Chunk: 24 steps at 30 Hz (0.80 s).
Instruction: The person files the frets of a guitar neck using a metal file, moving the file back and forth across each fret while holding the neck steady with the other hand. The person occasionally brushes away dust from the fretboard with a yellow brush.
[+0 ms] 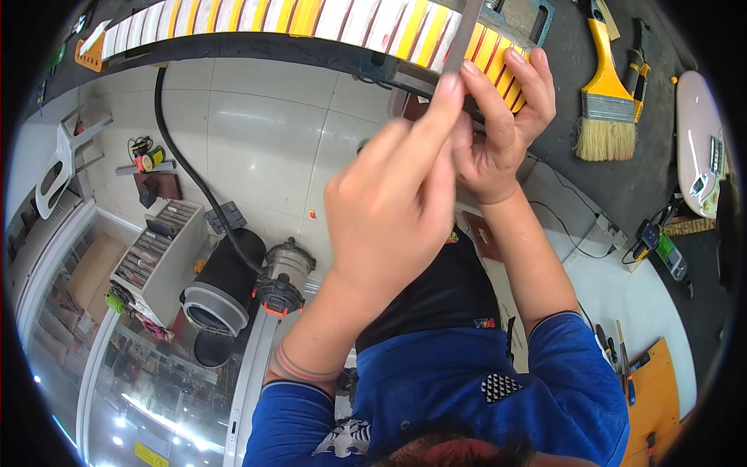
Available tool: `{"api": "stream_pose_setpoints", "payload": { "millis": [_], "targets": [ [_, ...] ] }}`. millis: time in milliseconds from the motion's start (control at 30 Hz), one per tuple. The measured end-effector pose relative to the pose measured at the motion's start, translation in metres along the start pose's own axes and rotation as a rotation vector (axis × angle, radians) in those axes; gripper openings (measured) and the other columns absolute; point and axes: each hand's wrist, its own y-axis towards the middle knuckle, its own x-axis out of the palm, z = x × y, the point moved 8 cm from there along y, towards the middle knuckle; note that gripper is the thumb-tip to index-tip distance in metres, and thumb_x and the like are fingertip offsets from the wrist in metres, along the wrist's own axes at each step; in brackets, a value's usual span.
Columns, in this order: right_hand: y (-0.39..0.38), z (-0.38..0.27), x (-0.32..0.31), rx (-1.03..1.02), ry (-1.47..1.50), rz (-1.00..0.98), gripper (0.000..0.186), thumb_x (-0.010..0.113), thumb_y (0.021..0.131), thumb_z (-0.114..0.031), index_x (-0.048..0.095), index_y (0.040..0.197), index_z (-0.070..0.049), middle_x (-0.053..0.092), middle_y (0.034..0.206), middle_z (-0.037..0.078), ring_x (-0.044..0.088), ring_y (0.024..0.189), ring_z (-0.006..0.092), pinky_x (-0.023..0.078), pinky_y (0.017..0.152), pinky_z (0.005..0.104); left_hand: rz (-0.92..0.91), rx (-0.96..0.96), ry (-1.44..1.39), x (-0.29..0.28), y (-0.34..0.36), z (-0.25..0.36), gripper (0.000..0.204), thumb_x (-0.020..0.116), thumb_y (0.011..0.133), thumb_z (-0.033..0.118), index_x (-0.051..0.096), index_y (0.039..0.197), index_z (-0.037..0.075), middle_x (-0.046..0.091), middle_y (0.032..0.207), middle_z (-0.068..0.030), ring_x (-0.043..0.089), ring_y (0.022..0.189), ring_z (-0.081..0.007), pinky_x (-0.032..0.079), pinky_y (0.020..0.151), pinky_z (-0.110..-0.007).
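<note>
A long bar (264, 17), perhaps a taped guitar neck, runs across the top of the head view. White and yellow strips cover it, with thin dark red lines between. My left hand (389, 194), blurred by motion, is closed on a flat grey metal strip (464, 37) like a file, its forefinger stretched along it. The strip lies across the bar near its right end. My right hand (506, 117) curls around the yellow right end of the bar, fingertips on its top, one beside the metal strip. The right thumb is partly hidden behind my left hand.
On the dark bench at right lie a yellow-handled brush (607, 101) and a pale pink rounded case (698, 144). Below left stand a black bin-like cylinder (226, 272) with a black hose (175, 148) and a box of sheets (159, 253). A white stool (58, 167) is farther left.
</note>
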Motion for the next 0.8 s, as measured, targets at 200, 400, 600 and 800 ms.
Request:
{"api": "stream_pose_setpoints", "payload": {
  "millis": [200,400,600,800],
  "targets": [
    [-0.001,0.000,-0.002,0.007,-0.001,-0.028,0.061,0.073,0.076,-0.003,0.078,0.132,-0.028,0.051,0.150,0.009,0.040,0.150,0.0401,0.036,0.125,0.0488,-0.056,-0.097,-0.006,-0.021,-0.066,-0.005,0.055,0.074,0.090,-0.010,0.074,0.142,0.007,0.059,0.072,-0.0092,0.055,0.056,-0.0207,0.047,0.054,-0.033],
    [0.000,-0.001,0.001,0.016,0.014,0.002,0.061,0.073,0.076,-0.003,0.078,0.132,-0.028,0.052,0.149,0.009,0.040,0.150,0.0397,0.036,0.124,0.0481,0.019,-0.014,-0.057,0.002,0.013,0.002,0.055,0.074,0.090,-0.008,0.072,0.144,0.006,0.061,0.074,-0.0096,0.056,0.057,-0.0219,0.049,0.055,-0.034],
    [-0.002,0.002,-0.003,0.008,0.000,-0.026,0.062,0.071,0.076,-0.003,0.078,0.132,-0.027,0.050,0.149,0.010,0.039,0.151,0.0403,0.035,0.126,0.0481,-0.137,-0.099,-0.027,-0.021,-0.069,-0.009,0.054,0.069,0.094,-0.013,0.069,0.146,-0.001,0.060,0.076,-0.0088,0.053,0.063,-0.0149,0.046,0.061,-0.030],
    [0.000,-0.001,-0.001,0.012,-0.006,-0.023,0.061,0.071,0.076,-0.004,0.078,0.132,-0.027,0.050,0.149,0.010,0.039,0.151,0.0401,0.035,0.126,0.0485,-0.140,-0.111,0.004,-0.003,-0.008,-0.006,0.054,0.073,0.092,-0.007,0.072,0.144,0.005,0.067,0.080,-0.0124,0.062,0.061,-0.0244,0.053,0.059,-0.035]
  ]
}}
